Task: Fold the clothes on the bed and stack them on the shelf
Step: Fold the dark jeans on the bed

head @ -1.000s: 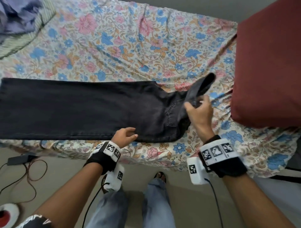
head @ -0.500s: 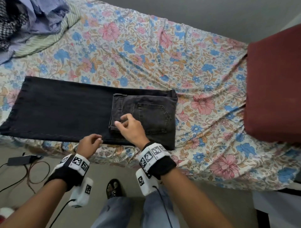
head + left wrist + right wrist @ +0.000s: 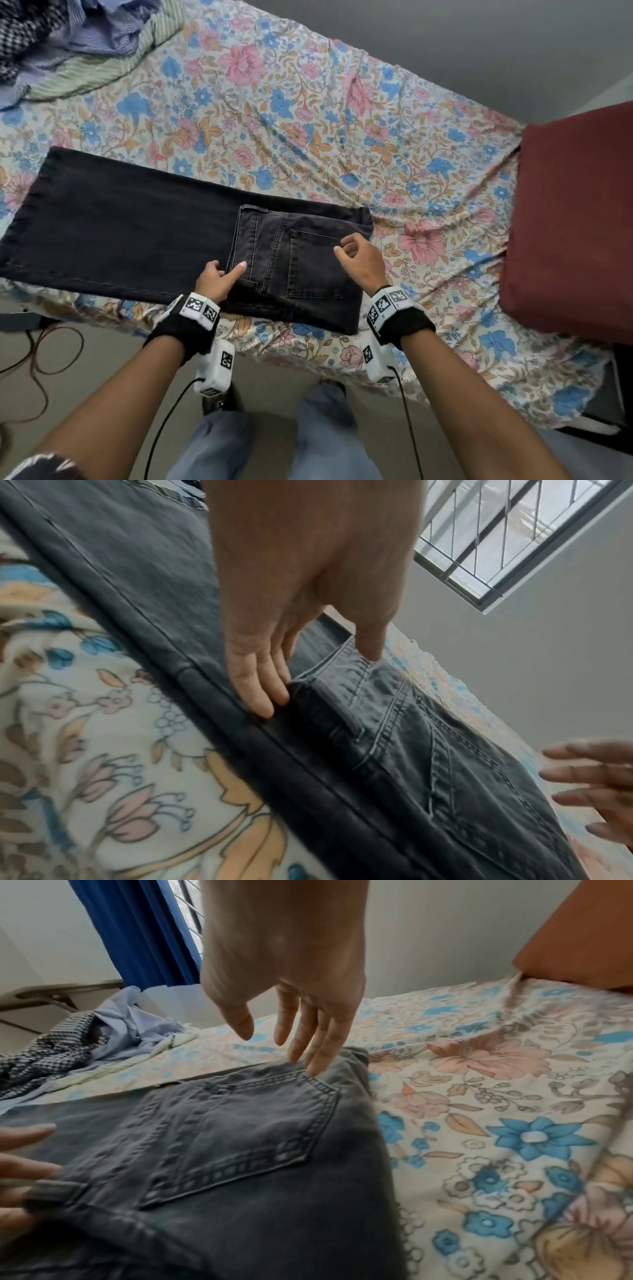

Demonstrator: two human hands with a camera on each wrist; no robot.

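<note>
Nearest me, the person stands against the lower edge of the frame with both arms reaching over the bed (image 3: 342, 144). A second ago the right hand (image 3: 359, 260) gripped the raised waistband at the right end of the black jeans (image 3: 137, 236); half a second ago that top part had already come down over the legs. Now the folded panel, back pocket (image 3: 315, 263) up, lies flat at the centre of the frame, and the right hand has let go. Its fingers hang loose and slightly spread, tips just over the pocket's upper corner, holding nothing.

The left hand (image 3: 215, 277) has moved from the near hem onto the waistband edge of the fold. Its fingers (image 3: 257, 685) lie straight, pressing the denim where the flap ends, with the forefinger on the belt loop area. It grasps nothing either.

So the first fold looks done. I judge the long legs, stretching to the left edge of the frame, need at least one more fold before the jeans can go to the shelf, which is not in view.

Farther off, a heap of unfolded shirts (image 3: 68, 44), checked and striped, lies at the upper left, so more garments remain. A dark red pillow (image 3: 575, 222) sits at the right, well apart from the jeans. Nothing lies on the legs to block the next fold. Cables (image 3: 41, 359) trail on the floor at lower left.
</note>
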